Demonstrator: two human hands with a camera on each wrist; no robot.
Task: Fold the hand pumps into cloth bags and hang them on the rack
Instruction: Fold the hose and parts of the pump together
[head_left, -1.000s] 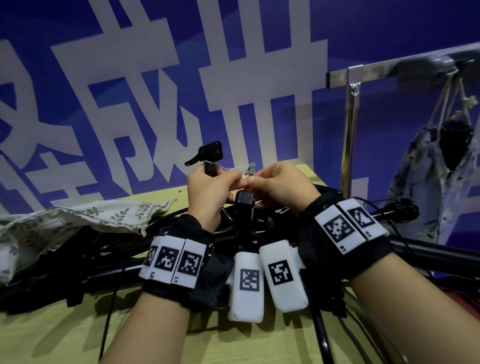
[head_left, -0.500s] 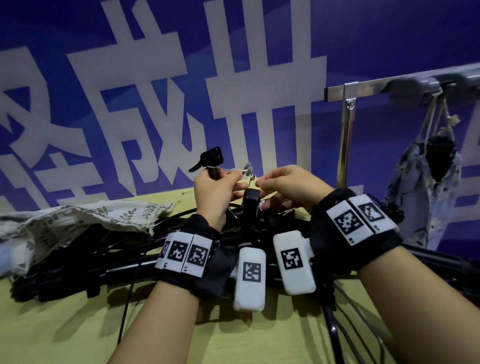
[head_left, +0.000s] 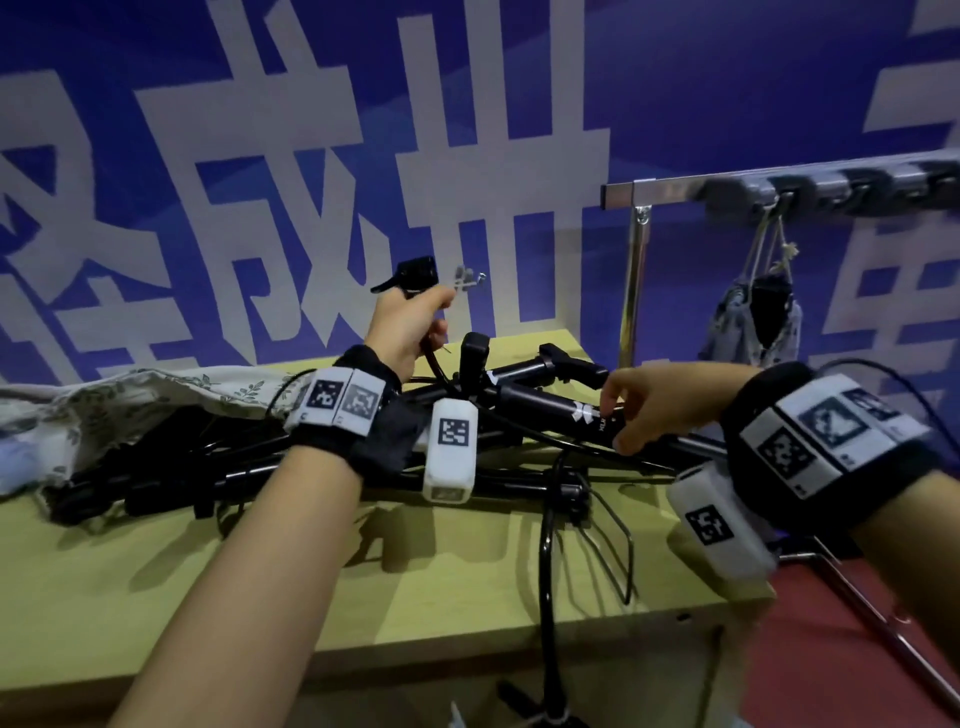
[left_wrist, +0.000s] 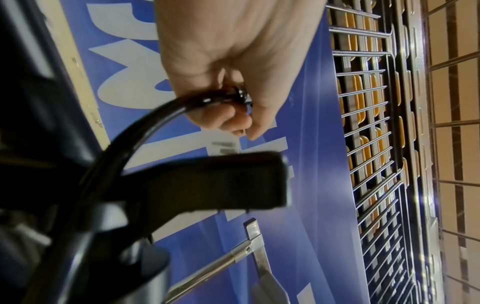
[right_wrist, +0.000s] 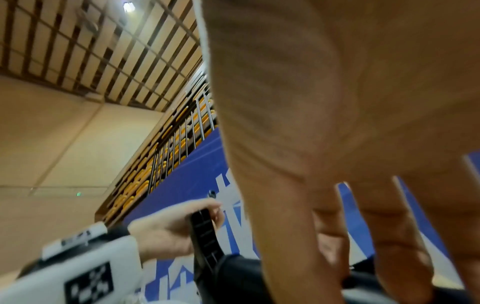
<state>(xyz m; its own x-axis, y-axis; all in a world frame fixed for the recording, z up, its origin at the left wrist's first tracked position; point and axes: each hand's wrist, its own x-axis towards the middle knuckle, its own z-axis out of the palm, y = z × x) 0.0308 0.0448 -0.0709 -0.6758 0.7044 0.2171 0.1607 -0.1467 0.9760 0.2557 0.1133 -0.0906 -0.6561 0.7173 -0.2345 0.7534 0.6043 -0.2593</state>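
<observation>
**Two hands at the pump pile: status**

Several black hand pumps (head_left: 545, 410) lie in a heap across the yellow table (head_left: 156, 597), their barrels, hoses and wire foot-stands tangled together. I read white lettering on the uppermost barrel.

My left hand (head_left: 408, 325) is raised above the heap, fingers curled round the end of a glossy black hose (left_wrist: 145, 127). The hose's black lever-type valve head (head_left: 413, 273) stands out above the fist, with a small metal fitting just beside it. The left wrist view shows the hose arching from the fist down to the pump body.

My right hand (head_left: 654, 405) is lowered onto the uppermost barrel, fingers loosely extended and touching it, not wrapped round it.

One leaf-print cloth bag (head_left: 156, 395) lies limp at the left of the table, partly draped over the heap. A second printed bag (head_left: 748, 332), with something dark inside, hangs by its drawstring from a hook on the metal rack (head_left: 675, 189) at the right.
</observation>
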